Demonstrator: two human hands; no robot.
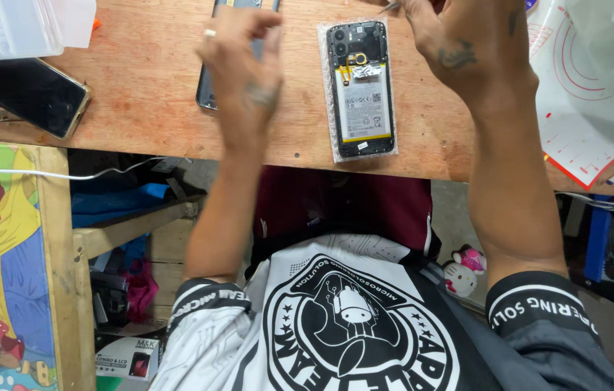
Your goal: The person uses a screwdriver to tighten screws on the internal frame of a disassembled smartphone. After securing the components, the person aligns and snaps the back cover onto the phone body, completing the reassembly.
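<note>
Worn orange-brown wood forms the tabletop [147, 108], seen from above with the person's lap below its near edge. Near the middle of it an opened phone [360, 87] is laid face down on a clear plastic sleeve [330, 108], its back cover removed so that the battery [365, 108] and the camera cluster at the far end are exposed. The work appears to be at the disassembly stage, the inner parts being laid bare but the battery not yet lifted out. The right hand [459, 43] is held just beyond the phone's far right corner, its fingers pinched on a thin metal tool [392, 6], likely tweezers, of which only the tip is seen. The left hand [243, 65] is raised, loosely curled and holding nothing, above a second, dark phone [209, 90] lying to the left. A fine, steady touch at the small parts near the camera end would seem to be called for next, with the frame held still.

At the far left a black phone [31, 94] is laid beside a translucent plastic box [24, 25]; its contents cannot be made out. A white silicone work mat [589, 94] with red markings is spread at the right.
</note>
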